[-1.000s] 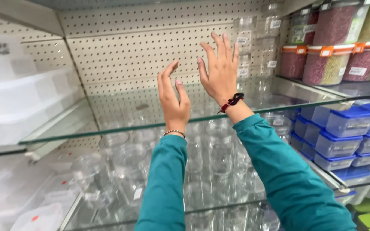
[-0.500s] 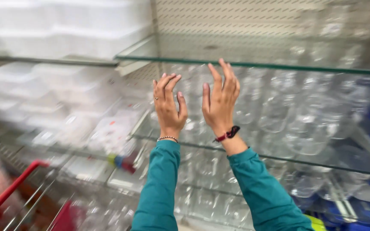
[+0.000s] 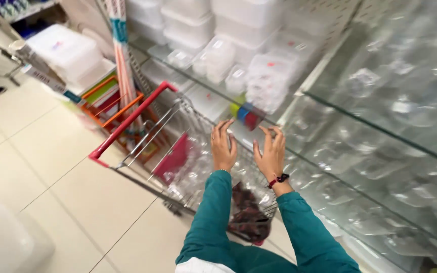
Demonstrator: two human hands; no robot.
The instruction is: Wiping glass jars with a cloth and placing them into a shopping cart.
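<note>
Both hands are raised, backs toward the head camera, over a shopping cart with a red handle (image 3: 130,121). The left hand (image 3: 223,146) has its fingers curled slightly and spread apart, gripping nothing; a thin bracelet sits at its wrist. The right hand (image 3: 270,152), just beside it and not touching it, is likewise empty, fingers apart and loosely bent — a dark band with a red spot circles its wrist. Both forearms are in teal sleeves (image 3: 210,217). The cart stands directly below and beyond the hands, its wire basket (image 3: 178,126) angled from near right to far left; inside it lie clear glass or plastic pieces, blurred, and a dark patterned bag (image 3: 246,217) at the near end. A pink flap (image 3: 173,159) shows within the basket, left of the hands. To the right runs a glass shelf (image 3: 380,131) stocked with transparent glassware, too blurred to tell piece from piece. Farther off, stacked white lidded plastic containers (image 3: 259,76) fill the shelving, with a small stack of green, blue and red items (image 3: 244,114) just beyond the fingertips. On the far left, orange-framed bins (image 3: 110,101) sit on the pale tiled floor (image 3: 46,151).
</note>
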